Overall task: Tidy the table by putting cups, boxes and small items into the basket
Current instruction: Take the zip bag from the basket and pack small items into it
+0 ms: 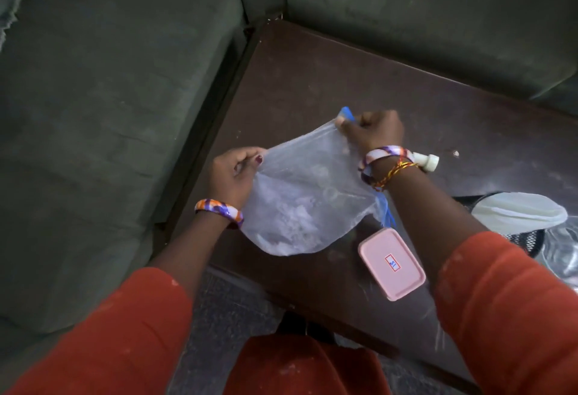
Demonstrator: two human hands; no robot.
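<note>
A clear plastic bag [300,200] with a blue drawstring hangs above the dark wooden table [312,81], and pale crumpled contents show through it. My left hand [234,175] pinches the bag's left rim. My right hand [375,132] grips the right rim by the blue string, so the mouth is stretched between both hands. A pink lidded box [392,263] with a small label lies on the table just below the bag. A black mesh basket [528,239] sits at the right edge, holding a white rounded item [525,211] and clear plastic.
A small white bottle [427,161] lies on the table behind my right wrist. A tiny white scrap [456,153] rests farther right. Green sofa cushions [109,113] border the table on the left and at the back. Grey carpet [225,316] lies below.
</note>
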